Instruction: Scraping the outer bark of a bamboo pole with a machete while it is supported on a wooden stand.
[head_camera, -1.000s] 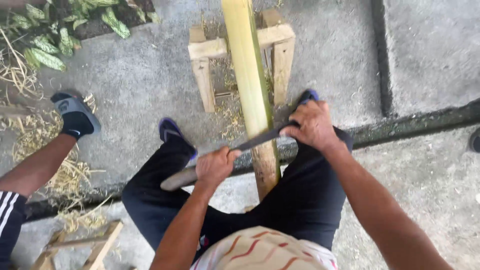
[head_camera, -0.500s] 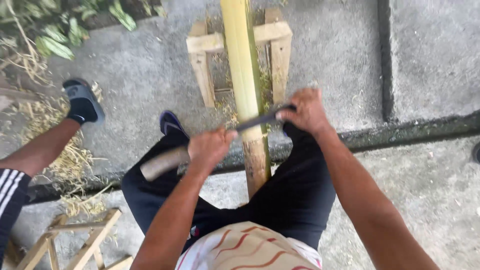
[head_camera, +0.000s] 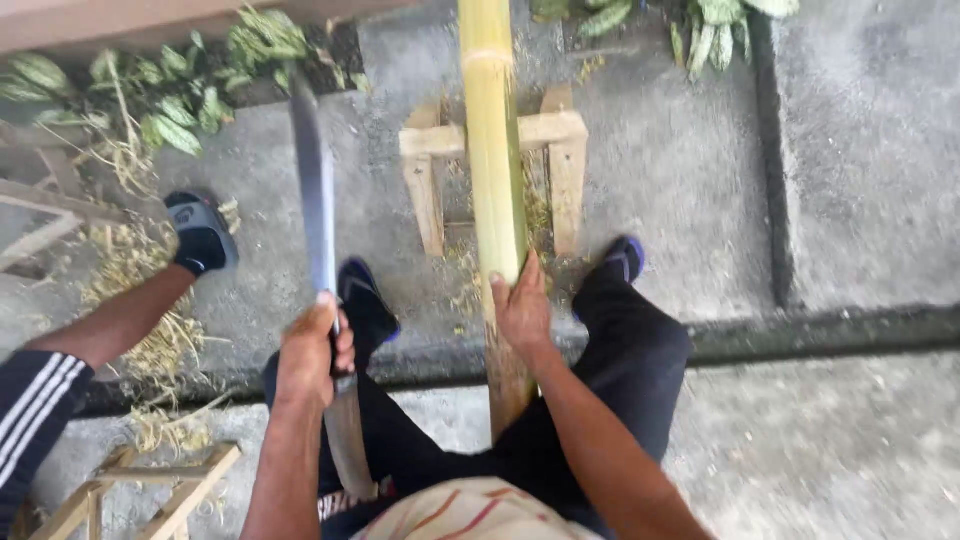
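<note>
A long yellow-green bamboo pole runs away from me, resting on a small wooden trestle. My right hand grips the pole near its scraped, browner lower part. My left hand is closed on the wooden handle of a long machete, whose blade points up and away, left of the pole and clear of it. My legs in dark trousers straddle the pole, with blue shoes on both feet.
Another person's leg with a dark sandal stands at the left, amid dry shavings. A second wooden trestle lies at the lower left. Green leaves lie at the top. A dark gutter crosses the concrete.
Both hands held the blade across the pole before. Now my right hand has let go and taken the pole, and my left hand has swung the machete up to the left.
</note>
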